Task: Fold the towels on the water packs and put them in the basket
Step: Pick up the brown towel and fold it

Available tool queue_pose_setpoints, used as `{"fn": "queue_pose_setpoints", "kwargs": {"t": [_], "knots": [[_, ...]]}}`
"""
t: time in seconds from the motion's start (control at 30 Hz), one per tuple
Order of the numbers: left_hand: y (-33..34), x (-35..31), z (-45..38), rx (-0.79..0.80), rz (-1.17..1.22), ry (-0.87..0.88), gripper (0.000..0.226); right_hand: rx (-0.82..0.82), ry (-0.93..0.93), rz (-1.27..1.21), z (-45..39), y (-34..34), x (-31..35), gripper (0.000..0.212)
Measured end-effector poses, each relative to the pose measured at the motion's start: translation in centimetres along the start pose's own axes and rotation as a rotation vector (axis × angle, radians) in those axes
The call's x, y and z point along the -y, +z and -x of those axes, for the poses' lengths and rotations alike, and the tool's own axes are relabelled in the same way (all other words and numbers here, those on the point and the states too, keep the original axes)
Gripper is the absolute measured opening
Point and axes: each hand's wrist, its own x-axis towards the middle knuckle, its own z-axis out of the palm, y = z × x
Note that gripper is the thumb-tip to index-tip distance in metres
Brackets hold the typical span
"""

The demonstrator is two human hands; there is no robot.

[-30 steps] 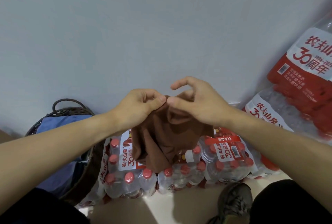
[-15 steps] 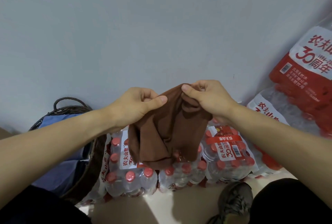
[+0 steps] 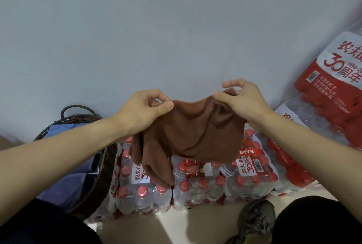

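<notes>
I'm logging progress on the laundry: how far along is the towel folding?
Done: a blue towel lies in the basket. In hand: the left hand and right hand pinch the brown towel, unfolded, above the water packs. Left: folding and basketing it.

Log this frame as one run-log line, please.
step: spreading towel | left hand: pinches brown towel edge | right hand: pinches other edge | towel: raised above water packs | basket: blue cloth inside

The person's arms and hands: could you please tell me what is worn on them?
Nothing shows on them: both forearms are bare up to the frame edge, with no sleeves, watch or bracelet. The left hand and right hand carry no gloves or visible rings.
</notes>
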Motion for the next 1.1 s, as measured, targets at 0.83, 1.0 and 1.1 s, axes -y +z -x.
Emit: {"fn": "queue_pose_setpoints", "kwargs": {"t": [0.83, 1.0, 1.1], "knots": [[-0.6, 0.7, 0.0, 0.163, -0.210, 0.101, 0.045, 0.139, -0.046, 0.172, -2.1, -1.7, -3.0, 0.014], [-1.7, 1.0, 0.0, 0.146, -0.236, 0.097, 0.038, 0.050, 0.053, 0.171, -3.2, -3.3, -4.7, 0.016], [-1.8, 1.2, -0.1, 0.104, -0.207, 0.125, 0.031, 0.084, 0.068, 0.184, -3.1, -3.4, -4.8, 0.017]]}}
